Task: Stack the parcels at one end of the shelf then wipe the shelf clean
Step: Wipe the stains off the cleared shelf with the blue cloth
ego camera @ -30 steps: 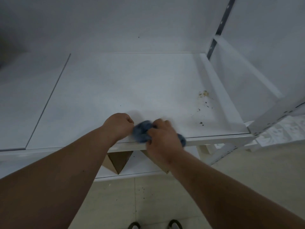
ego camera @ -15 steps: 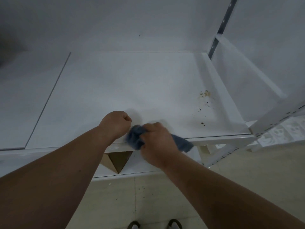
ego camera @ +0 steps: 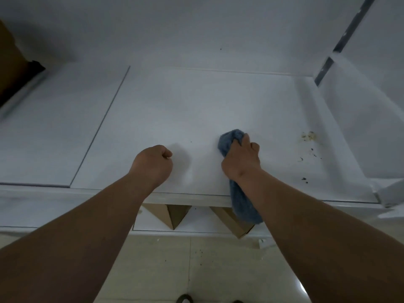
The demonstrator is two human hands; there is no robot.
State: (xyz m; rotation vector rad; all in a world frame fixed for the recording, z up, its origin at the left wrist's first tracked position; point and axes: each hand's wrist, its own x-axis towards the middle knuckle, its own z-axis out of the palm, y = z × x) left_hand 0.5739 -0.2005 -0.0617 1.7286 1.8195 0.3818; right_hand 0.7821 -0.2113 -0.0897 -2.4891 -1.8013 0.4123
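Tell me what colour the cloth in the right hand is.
Blue, a plain dusty shade. The cloth bunched in the right hand shows best in the head view.

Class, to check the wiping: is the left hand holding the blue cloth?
No: the right hand grips the blue cloth; the left hand is an empty fist.

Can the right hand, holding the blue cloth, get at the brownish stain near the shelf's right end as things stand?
Probably yes: the right hand grips the blue cloth left of the stain, with only bare shelf between them.
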